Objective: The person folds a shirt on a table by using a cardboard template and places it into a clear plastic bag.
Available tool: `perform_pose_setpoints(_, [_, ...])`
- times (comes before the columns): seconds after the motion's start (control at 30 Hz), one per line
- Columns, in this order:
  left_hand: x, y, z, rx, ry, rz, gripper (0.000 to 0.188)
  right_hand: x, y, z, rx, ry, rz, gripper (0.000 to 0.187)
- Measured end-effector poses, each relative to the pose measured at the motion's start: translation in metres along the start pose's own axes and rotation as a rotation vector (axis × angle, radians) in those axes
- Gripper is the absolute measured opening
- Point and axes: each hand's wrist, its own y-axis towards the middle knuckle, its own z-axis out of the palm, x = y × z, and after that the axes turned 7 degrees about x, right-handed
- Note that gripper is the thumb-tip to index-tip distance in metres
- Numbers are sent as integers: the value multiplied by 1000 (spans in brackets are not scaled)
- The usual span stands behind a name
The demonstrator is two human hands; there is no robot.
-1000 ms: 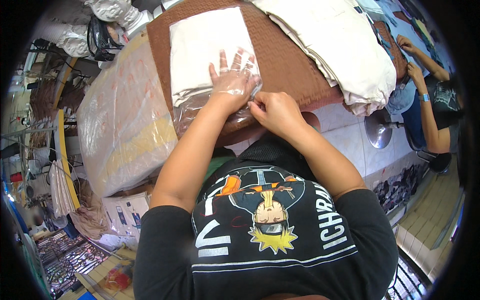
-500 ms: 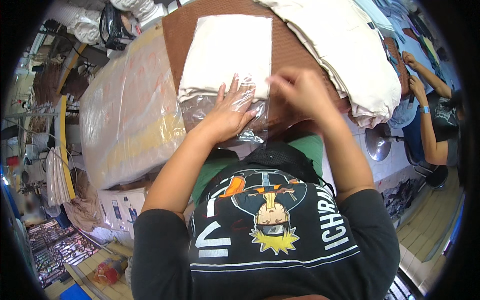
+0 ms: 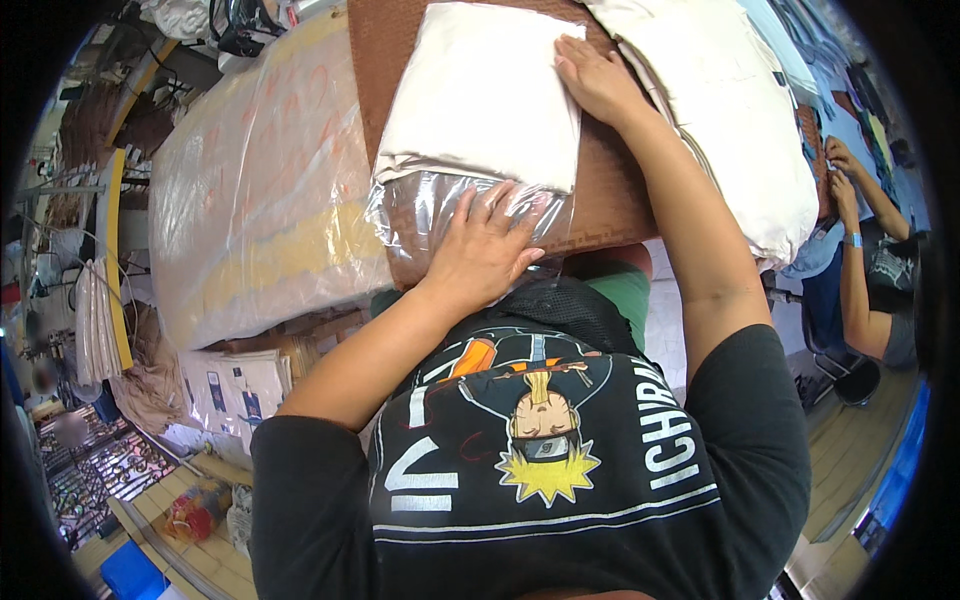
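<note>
A folded cream garment (image 3: 480, 95) lies inside a clear plastic bag (image 3: 405, 212) on a brown textured table cover (image 3: 625, 215). My left hand (image 3: 485, 240) rests flat, fingers spread, on the bag's loose near end, just below the fabric's folded edge. At the far right corner of the package my right hand (image 3: 597, 78) lies open, its fingertips touching the bag's right edge. Nothing is gripped in either hand.
Left of the table stands a big plastic-wrapped bundle (image 3: 265, 190). A pile of cream cloth (image 3: 735, 120) covers the right side. Further right, a co-worker's hands (image 3: 842, 165) work near blue garments (image 3: 810, 65). Folded pale garments (image 3: 235, 390) sit low at the left.
My right hand has moved from beside the package's near right side to its far right corner. My left hand has slid slightly off the fabric onto the loose plastic.
</note>
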Motion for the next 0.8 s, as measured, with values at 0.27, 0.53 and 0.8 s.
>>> perform_pose_setpoints(0.27, [1,-3,1,31,-37,-13,47,-16,25,24,-24,-154,57,52])
perform_pose_setpoints(0.53, [0,-42,-33,55,-203,-47,57,30,-26,-32,-194,385,-96,43])
perform_pose_setpoints(0.8, [-11,-45,-33,195,-143,-84,69,61,-48,6,-259,83,102,57])
